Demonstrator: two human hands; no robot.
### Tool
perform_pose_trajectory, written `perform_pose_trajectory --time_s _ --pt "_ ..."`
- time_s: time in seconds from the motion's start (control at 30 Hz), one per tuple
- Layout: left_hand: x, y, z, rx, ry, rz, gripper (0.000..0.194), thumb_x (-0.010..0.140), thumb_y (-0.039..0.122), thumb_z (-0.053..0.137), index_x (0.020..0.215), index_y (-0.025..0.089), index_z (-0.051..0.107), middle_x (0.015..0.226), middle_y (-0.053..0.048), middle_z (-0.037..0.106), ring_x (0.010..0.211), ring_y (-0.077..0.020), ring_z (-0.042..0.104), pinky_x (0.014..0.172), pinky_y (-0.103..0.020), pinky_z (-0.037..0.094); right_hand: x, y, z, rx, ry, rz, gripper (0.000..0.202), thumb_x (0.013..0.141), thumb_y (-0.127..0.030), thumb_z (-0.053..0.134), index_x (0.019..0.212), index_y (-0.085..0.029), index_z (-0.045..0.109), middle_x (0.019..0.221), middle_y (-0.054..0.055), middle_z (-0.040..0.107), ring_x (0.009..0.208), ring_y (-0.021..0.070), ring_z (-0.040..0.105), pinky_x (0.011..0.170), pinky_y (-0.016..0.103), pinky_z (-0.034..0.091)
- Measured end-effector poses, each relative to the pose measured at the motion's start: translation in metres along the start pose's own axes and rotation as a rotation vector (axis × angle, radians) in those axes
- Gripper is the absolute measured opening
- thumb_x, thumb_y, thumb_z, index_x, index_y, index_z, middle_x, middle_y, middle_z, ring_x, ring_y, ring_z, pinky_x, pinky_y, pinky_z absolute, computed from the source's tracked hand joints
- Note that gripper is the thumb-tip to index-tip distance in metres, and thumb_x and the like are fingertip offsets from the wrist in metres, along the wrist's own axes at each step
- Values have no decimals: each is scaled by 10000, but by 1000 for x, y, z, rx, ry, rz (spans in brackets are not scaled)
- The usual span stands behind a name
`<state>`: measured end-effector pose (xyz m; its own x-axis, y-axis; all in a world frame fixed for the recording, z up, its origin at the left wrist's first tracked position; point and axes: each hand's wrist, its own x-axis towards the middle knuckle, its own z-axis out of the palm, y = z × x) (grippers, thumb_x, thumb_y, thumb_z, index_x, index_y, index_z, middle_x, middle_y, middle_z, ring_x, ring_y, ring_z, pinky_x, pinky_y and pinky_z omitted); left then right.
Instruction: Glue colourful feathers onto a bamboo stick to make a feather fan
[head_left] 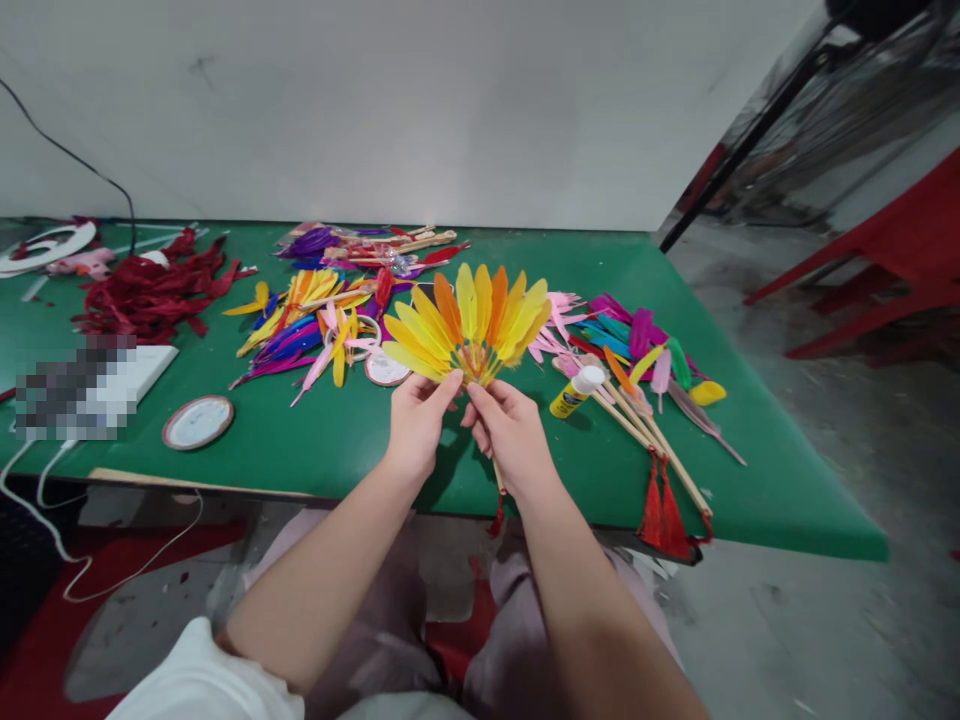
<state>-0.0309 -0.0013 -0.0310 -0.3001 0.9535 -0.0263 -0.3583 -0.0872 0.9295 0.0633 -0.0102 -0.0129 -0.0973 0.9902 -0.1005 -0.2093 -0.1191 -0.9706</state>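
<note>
Yellow-and-orange feather fan with a slender wooden handle and red tassel is seen, in the head view, held above the green-topped bench. Its base is gripped between thumb and fingers by the left hand and the right hand. A white-capped yellow glue stick is placed near the right hand, beside red-tasselled wooden sticks.
</note>
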Motion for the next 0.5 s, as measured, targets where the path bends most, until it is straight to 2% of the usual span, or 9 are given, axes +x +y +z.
perform_pose_trajectory --time_s 0.5 --pt "-1 0 0 18 -7 6 214 616 318 701 698 137 622 629 7 610 515 -38 496 483 -156 398 2 3 0 2 9 4 237 746 -334 551 605 -169 455 439 -77 483 265 11 324 250 134 197"
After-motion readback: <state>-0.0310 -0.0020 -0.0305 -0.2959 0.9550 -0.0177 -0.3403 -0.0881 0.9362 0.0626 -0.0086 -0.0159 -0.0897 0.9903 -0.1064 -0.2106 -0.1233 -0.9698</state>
